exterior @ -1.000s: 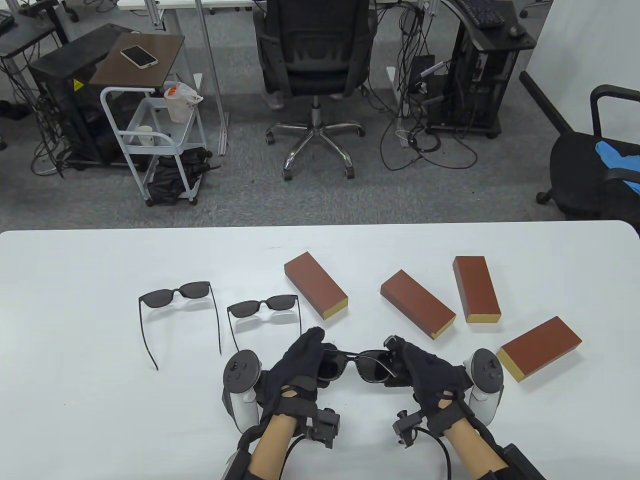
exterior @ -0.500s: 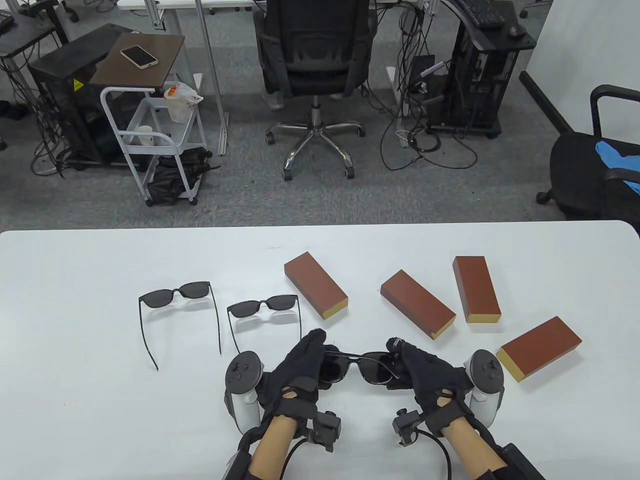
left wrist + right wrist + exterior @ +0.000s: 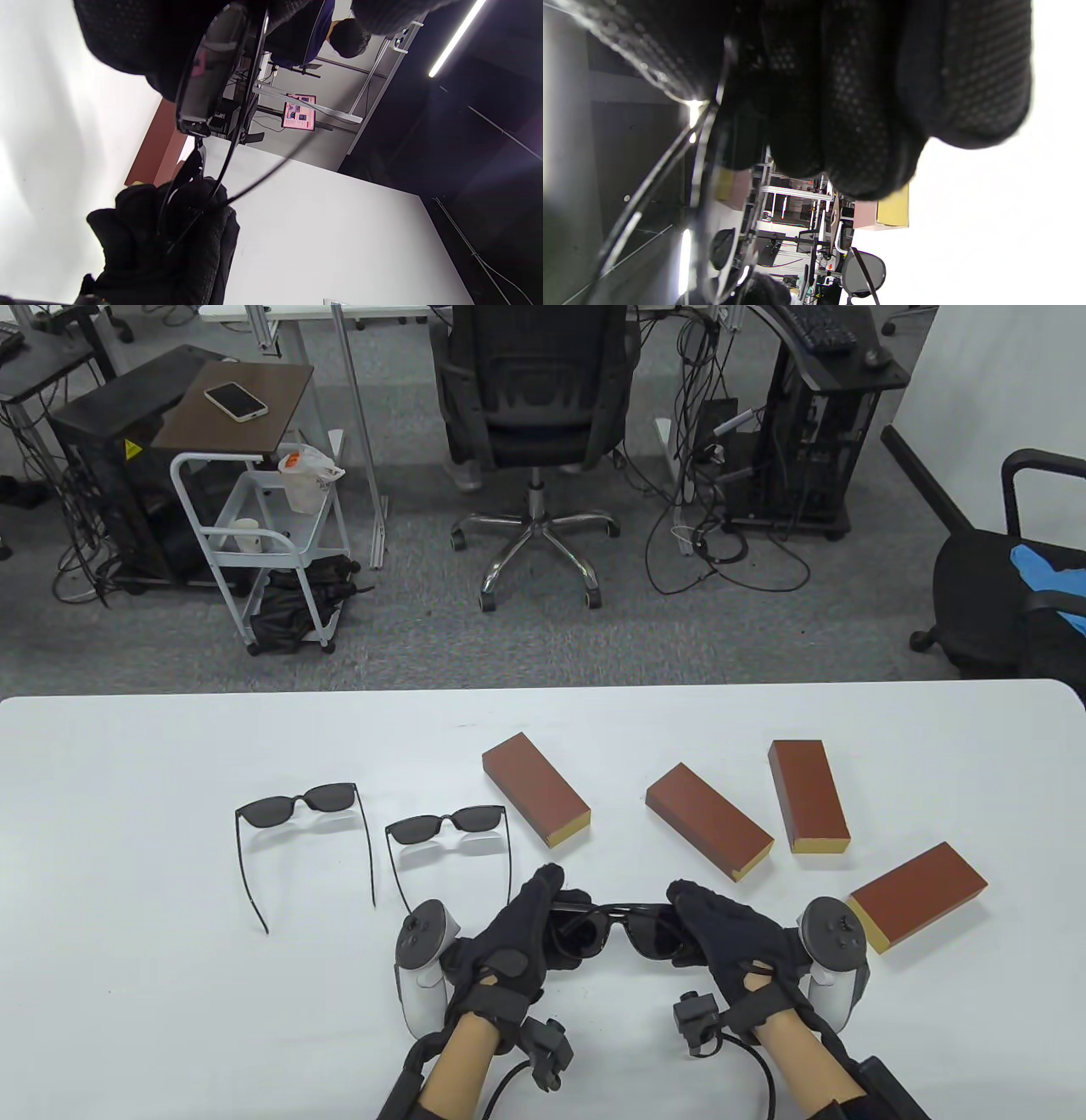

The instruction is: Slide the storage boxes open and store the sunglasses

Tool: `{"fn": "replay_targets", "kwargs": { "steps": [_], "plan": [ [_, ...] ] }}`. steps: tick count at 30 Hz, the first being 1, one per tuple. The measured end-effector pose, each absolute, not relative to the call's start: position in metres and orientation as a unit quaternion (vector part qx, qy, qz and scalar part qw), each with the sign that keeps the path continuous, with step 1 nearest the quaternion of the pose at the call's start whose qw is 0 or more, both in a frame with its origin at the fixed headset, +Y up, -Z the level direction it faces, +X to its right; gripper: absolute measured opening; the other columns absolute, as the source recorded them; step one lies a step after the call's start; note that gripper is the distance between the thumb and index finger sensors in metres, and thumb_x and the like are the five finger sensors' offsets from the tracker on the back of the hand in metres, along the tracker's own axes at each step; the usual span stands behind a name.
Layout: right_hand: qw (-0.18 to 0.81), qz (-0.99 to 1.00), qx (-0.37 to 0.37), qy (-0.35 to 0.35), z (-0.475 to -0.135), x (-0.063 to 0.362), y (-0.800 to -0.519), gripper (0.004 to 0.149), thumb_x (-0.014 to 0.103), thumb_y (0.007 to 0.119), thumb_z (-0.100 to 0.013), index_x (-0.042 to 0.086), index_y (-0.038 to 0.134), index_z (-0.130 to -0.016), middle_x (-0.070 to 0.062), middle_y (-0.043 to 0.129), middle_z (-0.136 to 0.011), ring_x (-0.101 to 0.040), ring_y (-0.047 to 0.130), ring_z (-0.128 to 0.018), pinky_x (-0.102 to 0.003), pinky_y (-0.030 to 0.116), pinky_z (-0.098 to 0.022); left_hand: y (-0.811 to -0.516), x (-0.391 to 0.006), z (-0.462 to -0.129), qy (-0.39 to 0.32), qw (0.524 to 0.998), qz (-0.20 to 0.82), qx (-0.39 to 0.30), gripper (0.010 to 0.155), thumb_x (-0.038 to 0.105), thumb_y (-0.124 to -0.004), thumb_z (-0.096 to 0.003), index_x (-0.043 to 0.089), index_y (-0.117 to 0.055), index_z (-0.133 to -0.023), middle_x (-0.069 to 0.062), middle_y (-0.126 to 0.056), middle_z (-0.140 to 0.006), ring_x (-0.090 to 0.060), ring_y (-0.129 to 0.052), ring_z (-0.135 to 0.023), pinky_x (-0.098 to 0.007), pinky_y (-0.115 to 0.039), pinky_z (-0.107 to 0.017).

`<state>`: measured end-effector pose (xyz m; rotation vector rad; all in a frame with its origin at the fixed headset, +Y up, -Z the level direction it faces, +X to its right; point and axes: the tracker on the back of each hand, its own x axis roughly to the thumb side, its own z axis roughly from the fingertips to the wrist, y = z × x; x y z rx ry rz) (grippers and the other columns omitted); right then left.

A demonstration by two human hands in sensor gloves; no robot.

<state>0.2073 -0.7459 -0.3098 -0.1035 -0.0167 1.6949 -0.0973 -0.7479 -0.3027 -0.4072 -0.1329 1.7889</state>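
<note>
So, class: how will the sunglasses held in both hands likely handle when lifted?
The held sunglasses look light: thin frame, slim arms. Probably fragile at the hinges. The glossy lenses may smudge or slip, so the left hand and right hand grip the ends.

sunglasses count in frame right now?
3. Two lie unfolded on the table left of centre, far-left pair and middle pair; the third pair is held between left hand and right hand.

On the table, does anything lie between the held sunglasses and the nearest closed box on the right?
No. In the table view only the right hand and bare table separate the held sunglasses from the box.
</note>
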Motion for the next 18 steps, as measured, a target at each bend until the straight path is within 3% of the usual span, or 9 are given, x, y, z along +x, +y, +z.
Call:
{"fn": "replay_targets", "kwargs": {
  "steps": [6,12,15,18],
  "plan": [
    [0.644,0.764,-0.045,-0.012,-0.31,0.209,-0.745,0.04,0.044,0.088,-0.033,0.025,0.09,-0.068,-0.002,0.109,-0.048,-0.023,0.112,-0.034,-0.037,0.095,-0.025,-0.748,-0.097,-0.304,-0.064,0.614,0.764,-0.186,0.072,0.057,-0.063,-0.0537,0.017,-0.046,-0.111,-0.016,-0.069,-0.107,-0.037,-0.085,-0.085,-0.055,-0.074,-0.059],
    [0.607,0.793,-0.022,-0.033,-0.31,0.207,-0.736,0.041,0.043,0.088,-0.033,0.023,0.09,-0.069,-0.004,0.108,-0.048,-0.023,0.111,-0.034,-0.038,0.095,-0.025,-0.749,-0.101,-0.306,-0.032,0.657,0.735,-0.167,0.057,0.037,-0.071,-0.0535,0.017,-0.06,-0.106,-0.013,-0.081,-0.099,-0.031,-0.095,-0.076,-0.051,-0.082,-0.054],
    [0.568,0.821,-0.001,-0.065,-0.308,0.203,-0.729,0.046,0.044,0.087,-0.033,0.023,0.087,-0.074,-0.008,0.104,-0.06,-0.032,0.106,-0.047,-0.045,0.09,-0.035,-0.753,-0.104,-0.306,-0.014,0.665,0.731,-0.153,0.054,0.033,-0.074,-0.0517,0.017,-0.067,-0.103,-0.012,-0.088,-0.094,-0.028,-0.099,-0.072,-0.049,-0.085,-0.051],
    [0.474,0.872,0.051,-0.112,-0.303,0.195,-0.719,0.055,0.046,0.087,-0.033,0.025,0.078,-0.082,-0.015,0.082,-0.085,-0.041,0.086,-0.072,-0.051,0.076,-0.053,-0.757,-0.105,-0.307,-0.01,0.664,0.732,-0.15,0.054,0.032,-0.075,-0.0515,0.017,-0.067,-0.103,-0.013,-0.087,-0.094,-0.029,-0.099,-0.071,-0.05,-0.085,-0.051]
  ]
}}
